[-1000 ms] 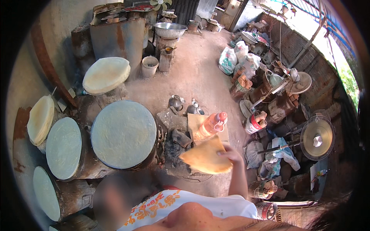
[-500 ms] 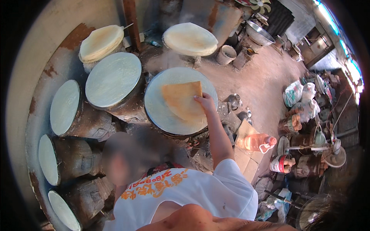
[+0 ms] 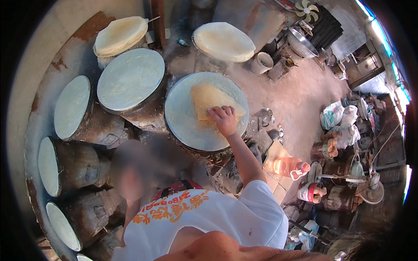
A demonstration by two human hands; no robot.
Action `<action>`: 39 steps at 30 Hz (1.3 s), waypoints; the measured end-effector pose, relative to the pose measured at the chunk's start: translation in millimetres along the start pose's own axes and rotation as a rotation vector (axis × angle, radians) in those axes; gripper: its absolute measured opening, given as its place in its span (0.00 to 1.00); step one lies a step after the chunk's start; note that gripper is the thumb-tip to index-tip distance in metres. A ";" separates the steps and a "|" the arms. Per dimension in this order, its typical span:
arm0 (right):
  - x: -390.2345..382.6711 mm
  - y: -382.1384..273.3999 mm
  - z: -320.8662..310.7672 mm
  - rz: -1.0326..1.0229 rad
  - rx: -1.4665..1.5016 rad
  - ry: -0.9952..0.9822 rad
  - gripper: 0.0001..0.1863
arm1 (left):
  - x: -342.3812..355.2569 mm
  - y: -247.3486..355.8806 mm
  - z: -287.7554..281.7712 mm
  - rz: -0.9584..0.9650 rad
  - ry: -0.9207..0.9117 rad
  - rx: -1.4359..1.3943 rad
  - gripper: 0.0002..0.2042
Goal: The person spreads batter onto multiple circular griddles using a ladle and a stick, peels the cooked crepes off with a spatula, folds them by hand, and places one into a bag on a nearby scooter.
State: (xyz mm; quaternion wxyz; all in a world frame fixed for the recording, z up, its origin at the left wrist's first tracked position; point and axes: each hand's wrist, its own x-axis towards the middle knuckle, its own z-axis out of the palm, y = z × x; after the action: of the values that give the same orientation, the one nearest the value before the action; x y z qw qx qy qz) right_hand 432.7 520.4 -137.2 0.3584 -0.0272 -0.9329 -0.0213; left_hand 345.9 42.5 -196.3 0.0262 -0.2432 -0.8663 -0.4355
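Tan sheet (image 3: 211,98) is on the round griddle (image 3: 180,114), straight edge now at 9 o'clock instead of 3, so yeah, turned round; right hand (image 3: 226,122) has fingers curled closed on its 5 o'clock side.

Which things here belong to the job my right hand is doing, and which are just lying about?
Seem part of it:
right hand
tan sheet
disc beneath
perhaps the matching discs

Seem just lying about:
bottle
plastic bags
metal basin
fan
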 end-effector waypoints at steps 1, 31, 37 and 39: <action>-4.2 -4.4 0.4 0.029 -0.017 -0.007 0.17 | 0.5 3.5 -1.6 0.006 -0.010 0.008 0.13; 51.9 -399.2 41.7 -0.368 1.205 -0.570 0.10 | -92.8 22.5 -159.1 -0.638 0.421 0.066 0.14; 86.9 -600.3 67.6 -0.791 1.332 -0.888 0.06 | -205.6 -53.4 -247.0 -0.874 0.759 0.268 0.09; 96.5 -652.3 90.7 -0.837 1.391 -0.919 0.07 | -214.1 -64.9 -282.9 -1.056 0.886 0.113 0.11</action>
State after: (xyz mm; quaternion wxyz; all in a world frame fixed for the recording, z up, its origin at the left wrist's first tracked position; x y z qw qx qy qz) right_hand 257.6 -121.5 -153.1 -0.1470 0.5262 -0.7201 0.4277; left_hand 458.5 -292.6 -124.3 0.1749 0.4137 -0.7976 -0.4026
